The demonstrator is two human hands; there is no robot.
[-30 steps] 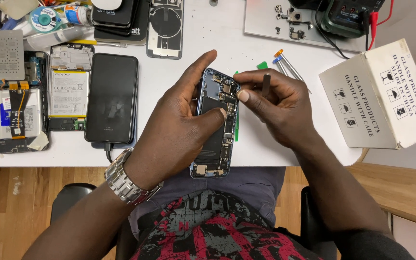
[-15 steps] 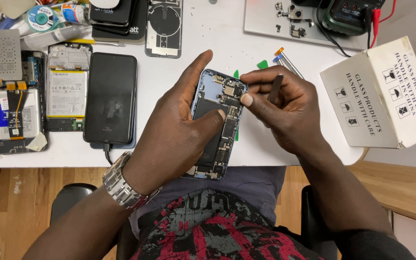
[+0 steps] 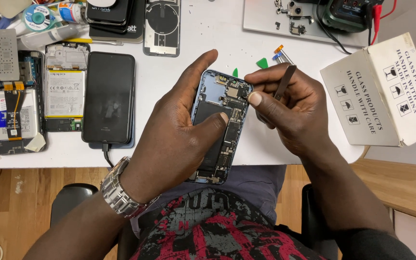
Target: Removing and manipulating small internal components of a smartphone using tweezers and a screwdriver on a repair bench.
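My left hand (image 3: 174, 135) grips an opened blue phone (image 3: 222, 120) with its circuit board and black battery exposed, thumb resting on the battery. The phone is held over the front edge of the white table (image 3: 203, 43). My right hand (image 3: 290, 110) is at the phone's top right corner, its thumb tip touching the board by the camera area. It holds a thin dark metal tool (image 3: 285, 82) between its fingers, pointing up and away from the phone.
A black phone (image 3: 109, 98) on a cable lies left of my hands, beside several opened phones with batteries (image 3: 64, 91). A white cardboard box (image 3: 386, 91) stands at the right. Green picks (image 3: 262, 63), thin tools (image 3: 281, 52), a grey mat (image 3: 275, 17) and a meter sit behind.
The phone has tilted a little, its top end shifting away from me. My right thumb has come onto the phone's top corner, and the dark tool now points upward.
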